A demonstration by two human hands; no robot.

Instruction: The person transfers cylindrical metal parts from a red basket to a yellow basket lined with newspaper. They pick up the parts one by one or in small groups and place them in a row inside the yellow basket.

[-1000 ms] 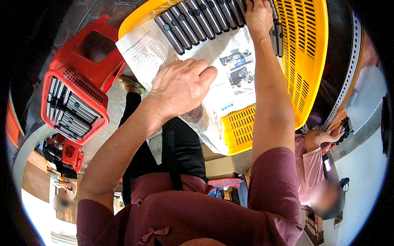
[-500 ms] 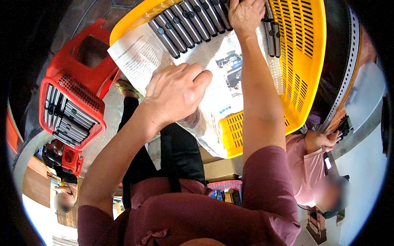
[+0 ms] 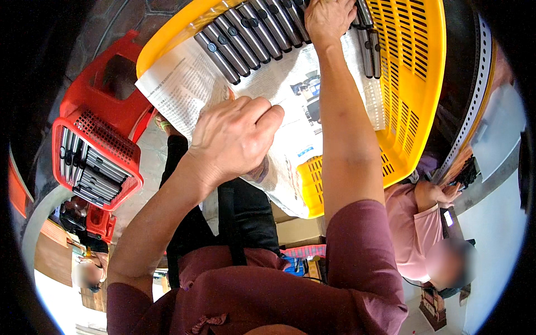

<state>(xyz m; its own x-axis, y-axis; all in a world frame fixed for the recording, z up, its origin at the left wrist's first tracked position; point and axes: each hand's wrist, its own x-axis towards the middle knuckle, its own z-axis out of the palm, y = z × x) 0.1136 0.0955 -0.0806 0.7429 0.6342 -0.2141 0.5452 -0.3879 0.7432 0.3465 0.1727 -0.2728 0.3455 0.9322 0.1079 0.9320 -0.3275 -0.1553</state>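
A row of grey metal tubes with black ends (image 3: 244, 39) lies side by side on newspaper (image 3: 279, 84) in a yellow plastic basket (image 3: 410, 84). My right hand (image 3: 330, 22) reaches down at the right end of this row, its fingers curled among the tubes. The hand itself hides what its fingertips hold. To its right lie more tubes (image 3: 368, 50) against the basket wall. My left hand (image 3: 234, 139) is closed above the near part of the newspaper, with the thumb against the curled fingers. Whatever is inside that hand is hidden.
At the left, a red basket (image 3: 131, 156) of similar metal tubes sits by a red plastic stool (image 3: 92, 92). On the right is another person in a pink top (image 3: 410, 226). A further person (image 3: 89, 273) is at the lower left. A perforated metal strip (image 3: 474, 84) runs along the right.
The yellow basket's left side and the tube row appear shifted slightly left and down. My right hand has moved slightly up and left, and my left hand slightly left, still closed.
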